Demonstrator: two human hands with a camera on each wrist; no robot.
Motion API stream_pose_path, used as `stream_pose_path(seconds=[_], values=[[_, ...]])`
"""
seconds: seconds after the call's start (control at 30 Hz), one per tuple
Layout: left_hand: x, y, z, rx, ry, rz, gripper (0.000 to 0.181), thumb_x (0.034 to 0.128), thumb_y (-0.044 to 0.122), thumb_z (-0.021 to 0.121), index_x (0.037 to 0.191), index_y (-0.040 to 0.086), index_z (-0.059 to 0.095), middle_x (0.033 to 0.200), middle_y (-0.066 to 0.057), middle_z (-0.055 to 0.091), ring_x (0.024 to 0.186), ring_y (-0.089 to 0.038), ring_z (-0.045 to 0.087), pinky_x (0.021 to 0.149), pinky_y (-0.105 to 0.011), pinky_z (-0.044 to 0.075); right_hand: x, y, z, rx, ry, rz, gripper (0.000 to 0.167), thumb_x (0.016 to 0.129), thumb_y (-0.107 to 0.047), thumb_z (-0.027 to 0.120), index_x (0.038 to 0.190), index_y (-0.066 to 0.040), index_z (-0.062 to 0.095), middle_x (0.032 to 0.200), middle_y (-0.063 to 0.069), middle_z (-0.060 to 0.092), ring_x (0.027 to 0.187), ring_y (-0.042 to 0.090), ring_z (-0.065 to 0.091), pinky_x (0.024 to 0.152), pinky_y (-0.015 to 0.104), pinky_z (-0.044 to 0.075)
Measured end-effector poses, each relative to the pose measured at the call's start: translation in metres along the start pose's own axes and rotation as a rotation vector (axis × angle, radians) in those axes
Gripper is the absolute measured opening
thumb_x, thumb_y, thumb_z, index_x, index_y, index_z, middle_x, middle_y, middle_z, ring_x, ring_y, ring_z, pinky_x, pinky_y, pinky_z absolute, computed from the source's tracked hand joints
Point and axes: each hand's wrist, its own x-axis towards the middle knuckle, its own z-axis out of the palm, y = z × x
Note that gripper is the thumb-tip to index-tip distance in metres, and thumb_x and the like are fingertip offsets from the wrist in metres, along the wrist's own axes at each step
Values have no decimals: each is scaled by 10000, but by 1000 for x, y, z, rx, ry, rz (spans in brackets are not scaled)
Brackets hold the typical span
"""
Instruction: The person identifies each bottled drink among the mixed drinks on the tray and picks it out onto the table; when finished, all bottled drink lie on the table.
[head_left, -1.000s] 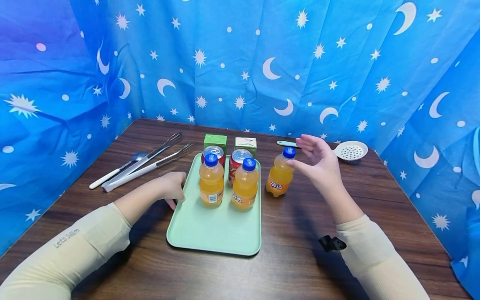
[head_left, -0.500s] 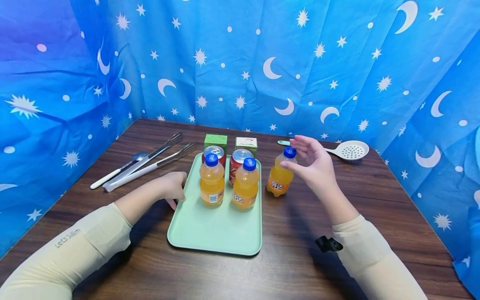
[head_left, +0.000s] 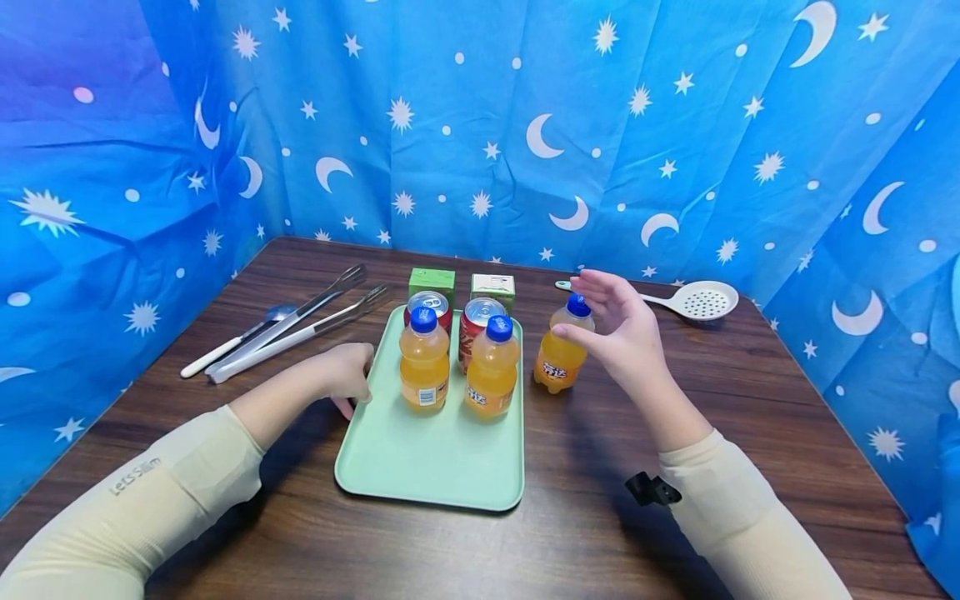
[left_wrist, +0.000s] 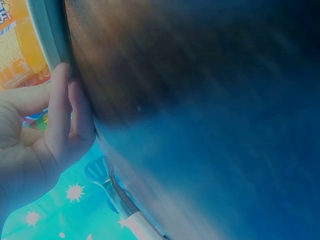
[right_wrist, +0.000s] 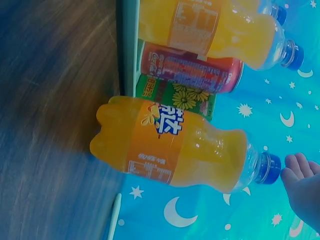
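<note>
My left hand (head_left: 348, 372) pinches the left rim of the pale green tray (head_left: 427, 467); in the left wrist view its fingers (left_wrist: 60, 110) lie along the rim's outer side. Two orange soda bottles (head_left: 423, 367) with blue caps stand upright on the tray, two red soda cans (head_left: 483, 312) behind them. To the tray's right, a third orange soda bottle (head_left: 557, 354) stands upright on the table. My right hand (head_left: 626, 333) hovers near its cap, fingers extended and thumb apart. In the right wrist view, the fingertips (right_wrist: 290, 162) show a small gap from the blue cap (right_wrist: 270, 168).
Two green drink cartons (head_left: 432, 281) stand behind the cans; their bases are hidden. Metal tongs (head_left: 296, 329) and a white-handled utensil (head_left: 213, 354) lie at the left. A white slotted ladle (head_left: 703, 302) lies at the back right. A blue starry curtain (head_left: 480, 125) borders the table.
My right hand has drifted slightly left, closer round the third bottle's top. The left hand, tray and bottles stay in place.
</note>
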Motion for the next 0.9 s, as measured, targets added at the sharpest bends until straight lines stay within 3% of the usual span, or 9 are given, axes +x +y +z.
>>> stream_pose_path(seconds=[0.2, 0.53, 0.9], values=[[0, 0, 0, 1, 8, -2, 345, 743, -125, 651, 1007, -59, 439, 902, -189, 506, 633, -246, 635, 503, -326, 598, -2, -2, 4, 36, -13, -35, 640, 727, -46, 792, 1290, -63, 490, 1253, 79, 561, 1200, 180, 495, 1035, 306, 414], [-1, 1, 1, -1, 11, 9, 346, 733, -131, 654, 992, -59, 437, 896, -190, 499, 643, -250, 623, 499, -325, 597, -7, -4, 11, 4, -22, -2, 645, 723, -57, 799, 1288, -69, 488, 1260, 79, 559, 1197, 163, 494, 1031, 329, 421], [-3, 2, 0, -8, 7, 8, 348, 736, -133, 653, 1000, -68, 435, 903, -194, 498, 636, -244, 629, 503, -326, 598, -6, -1, 16, 18, -49, -48, 663, 700, -61, 816, 1277, -28, 494, 1245, 109, 557, 1173, 181, 508, 1029, 334, 426]])
